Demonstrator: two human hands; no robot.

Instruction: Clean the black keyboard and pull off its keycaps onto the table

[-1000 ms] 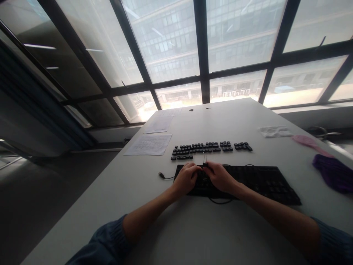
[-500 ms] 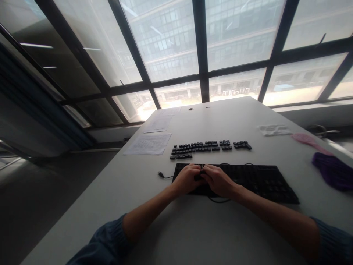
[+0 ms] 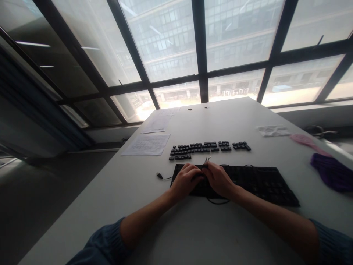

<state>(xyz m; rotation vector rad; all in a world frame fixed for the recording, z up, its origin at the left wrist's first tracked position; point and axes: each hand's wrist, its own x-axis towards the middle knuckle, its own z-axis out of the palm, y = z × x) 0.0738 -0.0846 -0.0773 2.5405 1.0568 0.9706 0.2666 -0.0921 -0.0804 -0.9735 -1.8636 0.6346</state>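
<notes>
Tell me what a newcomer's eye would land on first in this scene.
First, the two bare hands, left hand and right hand, meeting over the left end of a black keyboard on the white table, with a small wire tool between them. Just beyond lie rows of loose black keycaps. Printed sheets lie far left and a purple cloth at the right edge.

Both hands, left hand (image 3: 185, 179) and right hand (image 3: 218, 178), on black keyboard (image 3: 256, 183), loose keycaps (image 3: 205, 148) beyond.
</notes>
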